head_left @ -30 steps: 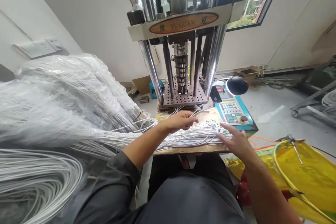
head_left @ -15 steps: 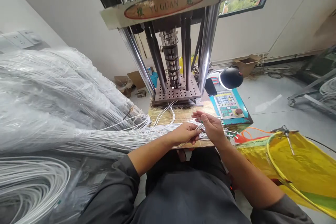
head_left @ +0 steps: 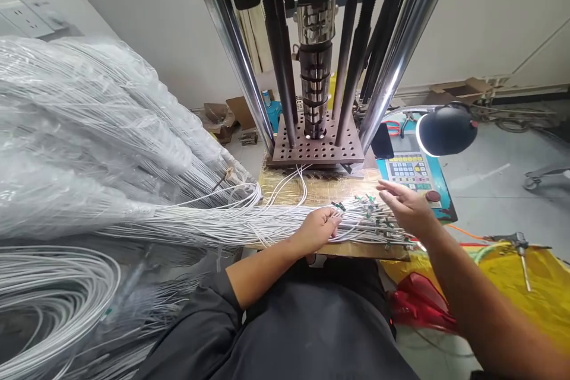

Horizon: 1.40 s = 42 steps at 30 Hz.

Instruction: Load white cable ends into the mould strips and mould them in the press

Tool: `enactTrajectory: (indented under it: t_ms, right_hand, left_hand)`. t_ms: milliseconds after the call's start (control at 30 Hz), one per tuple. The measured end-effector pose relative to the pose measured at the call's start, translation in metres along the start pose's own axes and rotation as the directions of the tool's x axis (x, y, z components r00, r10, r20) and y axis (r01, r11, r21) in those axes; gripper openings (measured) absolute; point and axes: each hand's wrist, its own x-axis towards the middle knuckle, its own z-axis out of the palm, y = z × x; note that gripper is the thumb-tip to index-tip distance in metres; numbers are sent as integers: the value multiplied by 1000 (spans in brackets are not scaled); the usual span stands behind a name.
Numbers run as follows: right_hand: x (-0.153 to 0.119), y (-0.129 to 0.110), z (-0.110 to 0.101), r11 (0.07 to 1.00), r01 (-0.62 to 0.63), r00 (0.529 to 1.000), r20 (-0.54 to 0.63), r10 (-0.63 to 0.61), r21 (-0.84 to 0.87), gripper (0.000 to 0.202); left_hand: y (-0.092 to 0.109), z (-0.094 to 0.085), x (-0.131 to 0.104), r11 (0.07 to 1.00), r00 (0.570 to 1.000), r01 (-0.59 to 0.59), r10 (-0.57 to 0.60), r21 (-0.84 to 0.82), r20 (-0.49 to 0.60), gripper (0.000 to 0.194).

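Thin white cables lie in a thick bundle across the worktable, their small green and dark end pieces gathered at the right. My left hand is closed in a pinch on a few of these cables, and a dark green tip sticks out past its fingers. To the right, my right hand is open with its fingers stretched out, holding nothing, above the cable ends and near the control panel. Behind the bundle, a few cables loop up to the perforated metal plate of a press.
Chrome columns and a dark central shaft rise from the press. A black lamp hangs over the keypad panel. Plastic-wrapped cables fill the left, above a coil. Yellow sheeting lies at the right.
My right hand has moved right, away from my left hand, and its fingers are apart from the cables. My left hand still pinches cables. The view has shifted nearer to the press.
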Motion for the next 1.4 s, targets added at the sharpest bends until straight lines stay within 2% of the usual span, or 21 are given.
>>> enactTrajectory:
  t_ms: [67,133,200,300,400,533,633,767,833,900,967,1033,1100,1200,1300,1400]
  right_hand:
    - [27,8,-5,955,40,999,-21,-48,-295,49]
    - [53,10,3,872,136,991,83,-109,-470,46]
    - [75,9,20,809,201,976,184,-116,-553,39]
    - [94,5,42,739,229,963,261,-74,-634,28]
    - [97,3,50,708,263,949,308,-67,-655,30]
    - [92,-8,46,688,371,896,436,-89,-623,29]
    - [86,-31,42,670,391,886,456,-87,-632,30]
    - [76,-77,40,673,331,899,437,-14,-661,25]
    - [64,-91,40,738,261,906,422,35,-622,23]
    - [45,-92,42,844,143,922,380,77,-517,26]
    - [18,-81,47,939,28,944,318,87,-342,30]
    - [-9,-64,54,988,-38,972,223,72,-150,34]
    - [-31,-49,62,998,-62,992,109,63,-10,40]
    - [-48,-37,73,996,-63,998,-7,64,68,48]
    - [-54,-35,80,995,-29,998,-46,33,93,48]
    - [-56,-33,83,993,-26,998,-56,32,117,47]
  left_hand:
    - [-4,-6,3,999,998,-4,7,45,-70,28]
    - [-8,-10,6,999,997,0,2,36,-77,29]
    - [-13,-12,8,1000,999,7,-7,6,-50,29]
    - [-19,-15,9,998,998,23,-27,-65,-55,35]
    - [-23,-18,7,984,995,55,-69,-167,-76,39]
    - [-24,-23,1,989,995,50,-61,-138,-81,35]
    - [-22,-23,-6,987,992,44,-62,-152,-112,26]
    - [-19,-22,-15,963,994,38,-65,-267,-93,33]
    - [-20,-23,-18,944,996,28,-54,-330,-70,36]
    - [-24,-24,-22,938,997,23,-49,-346,-67,37]
    - [-28,-25,-26,955,996,20,-43,-297,-72,37]
    - [-29,-27,-29,984,998,2,-13,-177,-60,36]
    - [-28,-28,-30,998,997,-56,56,-18,-44,33]
    - [-24,-28,-28,967,985,-170,175,190,-8,31]
    - [-21,-25,-23,918,973,-232,224,322,62,32]
    - [-22,-23,-17,892,964,-264,238,366,114,31]
